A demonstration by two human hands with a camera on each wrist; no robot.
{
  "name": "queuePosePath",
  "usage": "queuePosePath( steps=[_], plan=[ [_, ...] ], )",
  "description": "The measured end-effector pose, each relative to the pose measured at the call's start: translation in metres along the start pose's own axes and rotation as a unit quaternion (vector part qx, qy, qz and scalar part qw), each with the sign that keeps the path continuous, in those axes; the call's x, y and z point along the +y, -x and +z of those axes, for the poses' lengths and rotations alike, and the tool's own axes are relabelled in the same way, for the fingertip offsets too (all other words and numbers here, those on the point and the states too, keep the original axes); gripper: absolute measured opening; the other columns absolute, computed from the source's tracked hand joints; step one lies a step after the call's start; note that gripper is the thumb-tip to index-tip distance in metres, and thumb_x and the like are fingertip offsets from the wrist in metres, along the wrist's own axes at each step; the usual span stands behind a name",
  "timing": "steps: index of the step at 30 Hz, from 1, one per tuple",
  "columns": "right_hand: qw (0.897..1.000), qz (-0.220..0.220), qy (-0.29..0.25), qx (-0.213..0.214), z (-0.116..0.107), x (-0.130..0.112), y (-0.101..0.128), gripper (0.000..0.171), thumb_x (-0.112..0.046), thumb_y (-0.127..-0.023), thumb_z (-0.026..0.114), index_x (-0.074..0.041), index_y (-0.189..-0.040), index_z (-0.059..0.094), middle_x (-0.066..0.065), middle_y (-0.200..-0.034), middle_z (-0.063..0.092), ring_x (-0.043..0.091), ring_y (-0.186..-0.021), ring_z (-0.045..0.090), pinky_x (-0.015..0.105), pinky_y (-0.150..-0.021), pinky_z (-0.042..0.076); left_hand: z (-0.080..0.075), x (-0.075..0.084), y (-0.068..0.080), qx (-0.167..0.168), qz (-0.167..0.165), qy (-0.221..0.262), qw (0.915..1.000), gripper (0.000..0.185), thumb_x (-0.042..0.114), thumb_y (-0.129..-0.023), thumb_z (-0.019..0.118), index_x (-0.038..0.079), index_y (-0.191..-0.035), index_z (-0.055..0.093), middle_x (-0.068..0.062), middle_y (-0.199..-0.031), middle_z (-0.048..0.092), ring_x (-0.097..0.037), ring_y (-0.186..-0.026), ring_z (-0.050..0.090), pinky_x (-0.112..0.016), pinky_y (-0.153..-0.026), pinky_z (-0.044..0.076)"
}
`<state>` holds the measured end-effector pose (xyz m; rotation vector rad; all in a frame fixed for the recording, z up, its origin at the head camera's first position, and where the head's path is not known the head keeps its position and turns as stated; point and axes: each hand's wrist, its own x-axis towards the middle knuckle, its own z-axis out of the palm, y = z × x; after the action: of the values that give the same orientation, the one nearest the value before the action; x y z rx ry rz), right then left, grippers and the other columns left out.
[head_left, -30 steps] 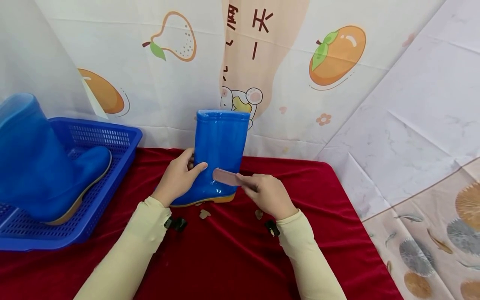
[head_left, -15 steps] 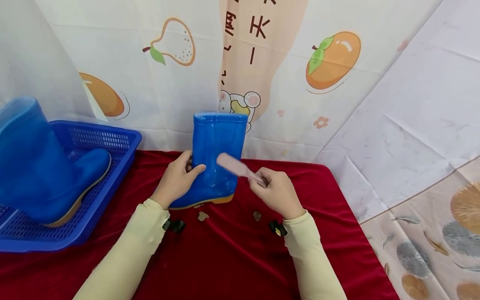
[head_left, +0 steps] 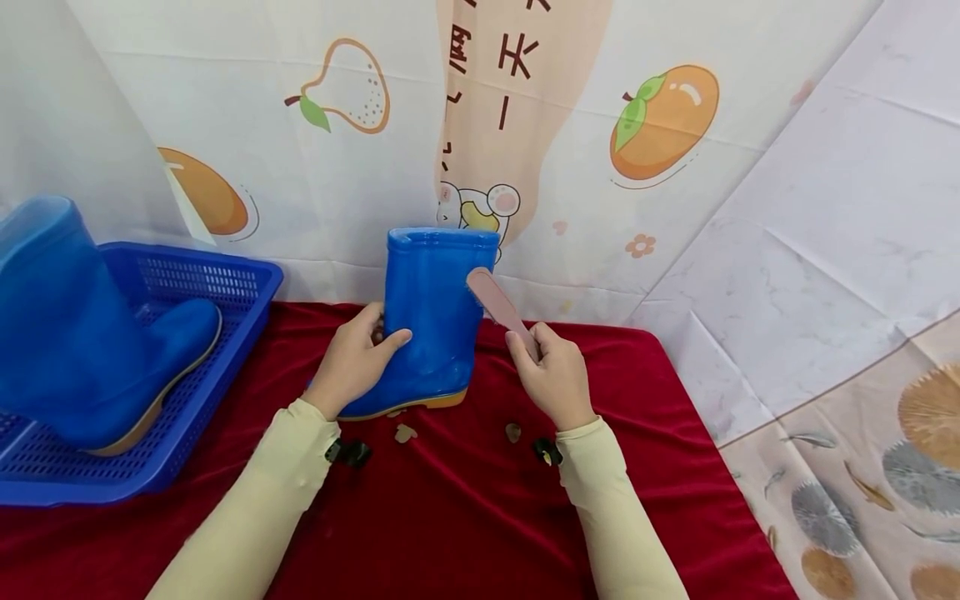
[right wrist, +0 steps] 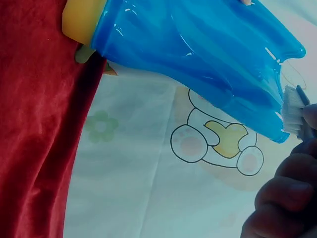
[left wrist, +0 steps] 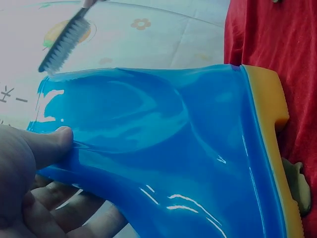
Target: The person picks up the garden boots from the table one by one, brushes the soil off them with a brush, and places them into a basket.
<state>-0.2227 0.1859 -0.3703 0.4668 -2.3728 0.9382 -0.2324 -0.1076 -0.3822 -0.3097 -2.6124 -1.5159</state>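
Head view: left hand [head_left: 352, 360] is gripping upright blue boot [head_left: 435, 317] on red cloth [head_left: 465, 500]; right hand [head_left: 551, 379], at boot's 3 o'clock, is pinching pink brush [head_left: 498, 308] against the shaft.

A blue plastic basket [head_left: 225, 279] with a perforated wall sits at the left of the surface [head_left: 450, 517], which is draped in red velvet cloth. A second blue boot [head_left: 82, 350] with a tan sole stands inside the basket, toe pointing right. Small tan scraps [head_left: 406, 433] lie on the cloth, one more [head_left: 513, 432] just to the right. Behind hangs a pale backdrop printed with a pear [head_left: 352, 83], an orange fruit [head_left: 667, 121] and a cartoon animal [head_left: 480, 208].
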Motion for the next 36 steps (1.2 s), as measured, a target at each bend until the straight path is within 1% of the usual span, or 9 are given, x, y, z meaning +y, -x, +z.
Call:
queuePosePath(
  steps=[3,7,12,18,25,30,36],
  plan=[
    [1.0,-0.002,0.0,0.004,0.001,0.003,0.0,0.044,-0.034,-0.101,0.067,-0.017,-0.068,0.044,-0.006,-0.051,0.036,0.012,-0.045,0.034,0.029,-0.042,0.027,0.001,0.002,0.001,0.004,0.01,0.003,0.9999,0.052,0.036,-0.104,0.062,0.006,-0.145,0.05,-0.018,-0.124,0.069,-0.034,-0.102,0.066,-0.058,-0.096,0.054],
    [1.0,-0.017,-0.004,0.022,0.002,0.005,0.0,0.046,-0.031,-0.101,0.066,-0.016,-0.066,0.041,-0.006,-0.051,0.034,0.012,-0.044,0.031,0.028,-0.04,0.024,0.0,0.007,0.002,0.015,0.019,0.016,0.9996,0.051,0.036,-0.104,0.063,0.005,-0.144,0.051,-0.019,-0.127,0.069,-0.036,-0.105,0.068,-0.06,-0.096,0.055],
    [0.999,-0.031,-0.005,0.041,0.004,0.006,-0.001,0.045,-0.028,-0.096,0.071,-0.017,-0.063,0.043,-0.008,-0.05,0.033,0.011,-0.044,0.029,0.028,-0.04,0.023,-0.004,0.013,0.004,0.029,0.028,0.035,0.9986,0.054,0.035,-0.104,0.062,0.004,-0.147,0.048,-0.021,-0.135,0.066,-0.042,-0.113,0.068,-0.064,-0.098,0.052],
    [0.998,-0.039,0.016,0.038,0.006,0.009,-0.001,0.041,-0.028,-0.092,0.073,-0.019,-0.062,0.045,-0.01,-0.05,0.033,0.01,-0.045,0.032,0.029,-0.041,0.024,-0.005,0.013,0.005,0.038,0.039,0.019,0.9983,0.05,0.034,-0.104,0.062,0.003,-0.141,0.05,-0.021,-0.13,0.068,-0.04,-0.11,0.069,-0.063,-0.097,0.054],
    [0.999,-0.03,0.028,0.035,0.006,0.01,-0.001,0.039,-0.028,-0.092,0.072,-0.019,-0.063,0.047,-0.009,-0.05,0.033,0.012,-0.045,0.034,0.029,-0.041,0.025,-0.005,0.012,0.004,0.055,0.048,0.005,0.9973,0.046,0.033,-0.104,0.063,0.004,-0.138,0.053,-0.021,-0.128,0.069,-0.04,-0.11,0.069,-0.062,-0.096,0.054],
    [0.999,-0.022,0.018,0.028,0.006,0.009,-0.001,0.039,-0.027,-0.093,0.071,-0.018,-0.063,0.047,-0.009,-0.05,0.035,0.012,-0.045,0.033,0.029,-0.041,0.026,-0.007,0.013,0.005,0.063,0.049,0.006,0.9968,0.047,0.03,-0.104,0.064,0.004,-0.141,0.052,-0.022,-0.132,0.067,-0.043,-0.115,0.068,-0.064,-0.098,0.052],
    [0.999,-0.009,0.005,0.03,0.006,0.007,-0.001,0.04,-0.026,-0.094,0.071,-0.018,-0.063,0.046,-0.008,-0.05,0.035,0.012,-0.044,0.032,0.028,-0.041,0.027,-0.009,0.014,0.005,0.07,0.053,0.007,0.9961,0.048,0.031,-0.104,0.064,0.003,-0.142,0.051,-0.022,-0.133,0.066,-0.043,-0.116,0.067,-0.065,-0.099,0.051]
  ],
)
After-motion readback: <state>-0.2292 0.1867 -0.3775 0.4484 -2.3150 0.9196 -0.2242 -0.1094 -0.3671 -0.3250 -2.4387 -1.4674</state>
